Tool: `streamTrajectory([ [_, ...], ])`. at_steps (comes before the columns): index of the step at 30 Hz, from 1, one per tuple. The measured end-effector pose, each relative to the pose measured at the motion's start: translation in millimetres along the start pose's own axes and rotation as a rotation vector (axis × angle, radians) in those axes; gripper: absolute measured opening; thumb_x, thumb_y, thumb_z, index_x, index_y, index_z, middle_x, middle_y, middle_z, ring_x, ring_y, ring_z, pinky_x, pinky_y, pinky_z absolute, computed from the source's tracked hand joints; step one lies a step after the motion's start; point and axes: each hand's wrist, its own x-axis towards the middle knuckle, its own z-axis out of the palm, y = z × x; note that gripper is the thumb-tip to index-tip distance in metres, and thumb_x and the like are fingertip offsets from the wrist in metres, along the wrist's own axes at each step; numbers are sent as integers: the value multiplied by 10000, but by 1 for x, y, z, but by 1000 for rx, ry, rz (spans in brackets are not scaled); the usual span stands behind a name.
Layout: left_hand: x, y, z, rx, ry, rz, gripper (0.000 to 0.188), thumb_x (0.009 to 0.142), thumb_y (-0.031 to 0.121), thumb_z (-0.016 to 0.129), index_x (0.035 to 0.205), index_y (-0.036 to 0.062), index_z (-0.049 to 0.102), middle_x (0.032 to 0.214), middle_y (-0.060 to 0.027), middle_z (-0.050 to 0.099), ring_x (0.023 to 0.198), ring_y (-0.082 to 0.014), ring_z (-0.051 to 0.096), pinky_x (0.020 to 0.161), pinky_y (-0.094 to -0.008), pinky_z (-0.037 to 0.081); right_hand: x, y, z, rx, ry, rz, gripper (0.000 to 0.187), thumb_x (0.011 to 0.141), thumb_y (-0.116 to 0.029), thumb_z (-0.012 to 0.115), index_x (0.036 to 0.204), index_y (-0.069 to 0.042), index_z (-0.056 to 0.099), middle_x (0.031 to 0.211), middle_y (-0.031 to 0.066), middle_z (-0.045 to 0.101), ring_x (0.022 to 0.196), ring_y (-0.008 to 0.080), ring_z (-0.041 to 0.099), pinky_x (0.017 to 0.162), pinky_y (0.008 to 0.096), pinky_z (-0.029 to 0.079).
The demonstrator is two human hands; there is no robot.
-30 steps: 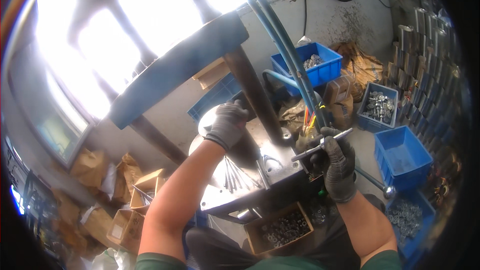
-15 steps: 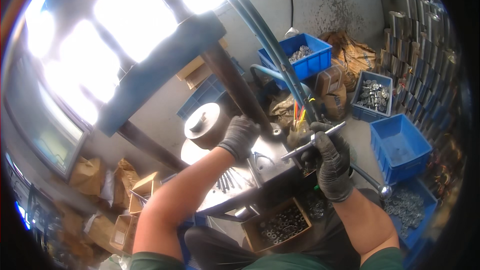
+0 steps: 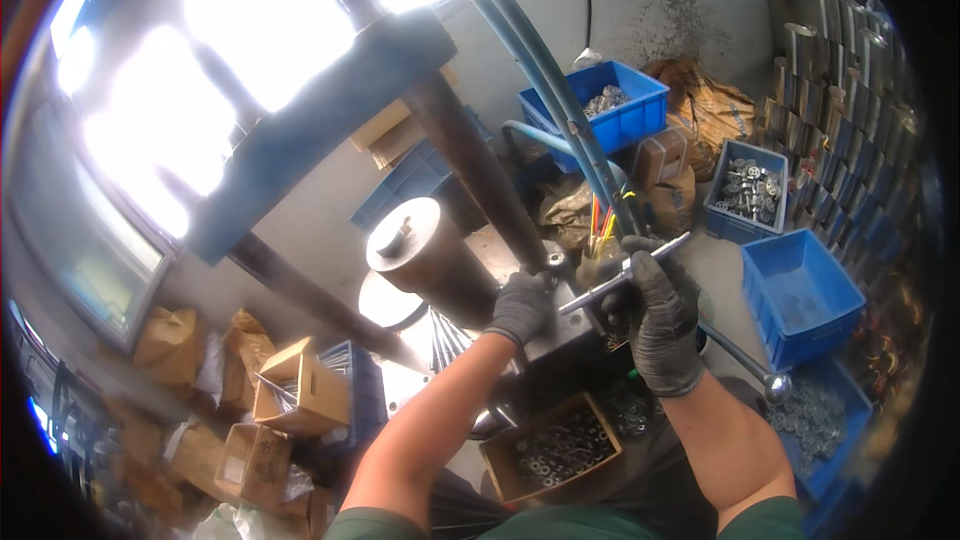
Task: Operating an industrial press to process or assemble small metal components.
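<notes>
A slim silver metal rod (image 3: 598,293) with a small collar is in my right hand (image 3: 668,332), which wears a dark grey glove. The rod lies slanted across the fingers and thumb, above the right edge of the press bed. My left hand (image 3: 524,307), gloved alike, has curled fingers at the metal block (image 3: 562,332) on the bed; what they hold, if anything, is hidden. Just left of this hand stands a thick steel cylinder (image 3: 440,270). Several thin metal rods (image 3: 445,342) lie on the bed, partly behind my left forearm.
A blue press beam (image 3: 320,130) on dark columns (image 3: 470,170) rises over the bed. A lever with a ball end (image 3: 776,387) juts out at right. Below is a box of small metal rings (image 3: 560,450). Blue bins (image 3: 803,295) stand right, cartons (image 3: 312,395) left.
My left hand has moved right and nearer to me, toward the rod's left end, uncovering more of the cylinder. My right hand keeps the rod almost in place.
</notes>
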Motion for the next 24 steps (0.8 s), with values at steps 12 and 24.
streamTrajectory([
  [12,-90,-73,-162,172,917,130,301,928,180,711,1213,92,674,1144,-197,679,1006,-376,680,825,-473,563,-3,16,6,54,-51,51,243,1047,-235,637,1212,-58,654,956,99,733,675,144,697,570,271,566],
  [24,-42,-113,-184,-178,555,-66,301,942,276,773,1141,51,766,1182,-157,700,1054,-275,685,941,-374,546,-6,40,17,-55,-69,124,236,1059,-256,635,1207,-73,650,934,93,732,663,150,717,547,270,590],
])
